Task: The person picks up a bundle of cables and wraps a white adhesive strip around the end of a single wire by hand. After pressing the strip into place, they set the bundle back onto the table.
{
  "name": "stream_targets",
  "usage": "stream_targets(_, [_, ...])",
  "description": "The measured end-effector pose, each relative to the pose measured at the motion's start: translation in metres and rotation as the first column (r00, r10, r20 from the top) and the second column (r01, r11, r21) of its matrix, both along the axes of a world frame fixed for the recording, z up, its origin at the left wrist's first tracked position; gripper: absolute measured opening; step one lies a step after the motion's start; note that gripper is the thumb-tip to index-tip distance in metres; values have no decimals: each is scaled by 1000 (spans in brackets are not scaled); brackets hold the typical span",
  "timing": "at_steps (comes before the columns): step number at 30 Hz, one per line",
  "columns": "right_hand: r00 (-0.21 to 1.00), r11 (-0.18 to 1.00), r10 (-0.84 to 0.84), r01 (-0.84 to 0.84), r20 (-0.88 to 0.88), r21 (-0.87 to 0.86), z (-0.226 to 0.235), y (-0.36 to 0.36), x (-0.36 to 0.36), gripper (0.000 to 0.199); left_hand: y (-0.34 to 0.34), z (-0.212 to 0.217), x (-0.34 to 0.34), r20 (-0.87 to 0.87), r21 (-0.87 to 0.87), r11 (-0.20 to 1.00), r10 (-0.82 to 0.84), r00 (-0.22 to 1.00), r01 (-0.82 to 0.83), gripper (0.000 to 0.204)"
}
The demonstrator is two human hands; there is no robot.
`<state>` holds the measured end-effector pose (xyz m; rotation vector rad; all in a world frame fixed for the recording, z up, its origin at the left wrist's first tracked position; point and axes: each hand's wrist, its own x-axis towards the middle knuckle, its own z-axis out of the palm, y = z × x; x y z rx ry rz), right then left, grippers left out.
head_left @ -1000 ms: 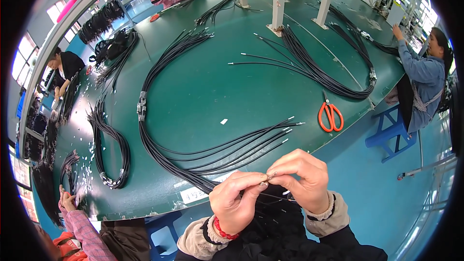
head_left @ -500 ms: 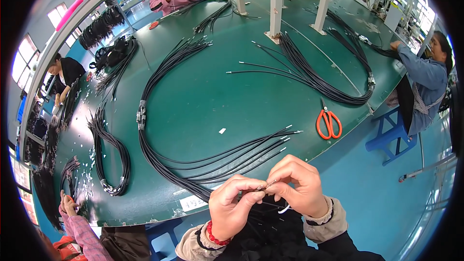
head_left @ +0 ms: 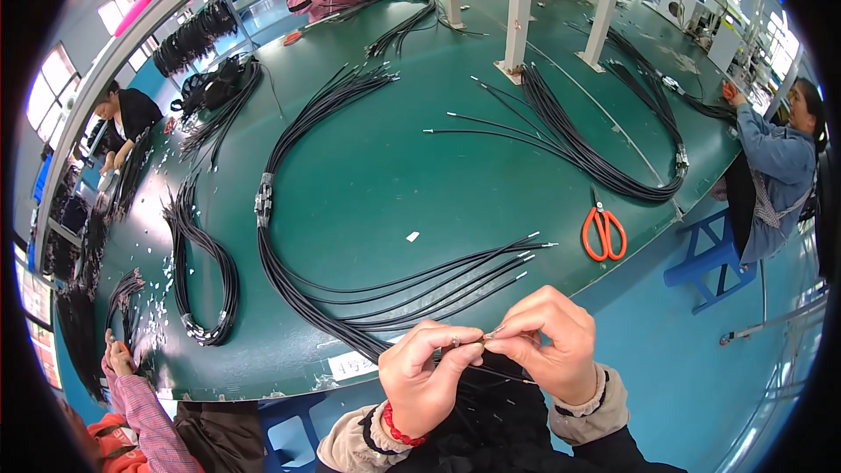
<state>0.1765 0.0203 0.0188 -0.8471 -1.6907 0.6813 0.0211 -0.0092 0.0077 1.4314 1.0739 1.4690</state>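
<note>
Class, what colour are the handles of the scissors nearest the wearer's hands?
The scissors handles are orange-red, showing best in the head view.

The worktop (head_left: 377,184) is deep green, the long cable bundle (head_left: 289,134) on it black with silver-white tips (head_left: 550,244). The scissors (head_left: 605,229) are orange-red at the handles, dark at the blades. Beige cuffs (head_left: 604,398) carry black bands; the bracelet (head_left: 396,427) is bright red. A white label (head_left: 350,365) bears black marks. The floor (head_left: 648,333) is turquoise blue, the stool (head_left: 690,273) a deeper blue, one neighbour's sleeve (head_left: 144,407) a pinkish check.
</note>
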Motion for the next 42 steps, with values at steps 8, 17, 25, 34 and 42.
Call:
stream_targets(8, [997,995,-64,61,-40,-81,2,-8,-17,21,-1,-8,-6,208,1,998,55,977,-56,16])
stream_targets(17, [999,1000,-11,12,47,-18,-2,-19,-24,19,-5,-17,-22,99,36,996,77,992,-81,17])
stream_targets(25, [974,998,-34,22,-226,-55,-7,-28,-42,16,-13,-18,-31,105,19,997,70,992,-72,19])
stream_targets(34, [990,997,16,-27,-139,-73,-9,-42,-55,16,-16,-15,-34,31,96,990,97,995,-99,20])
stream_targets(42, [993,994,-60,51,98,100,-15,-44,-56,17,-19,-17,-36,39,131,984,118,992,-123,21])
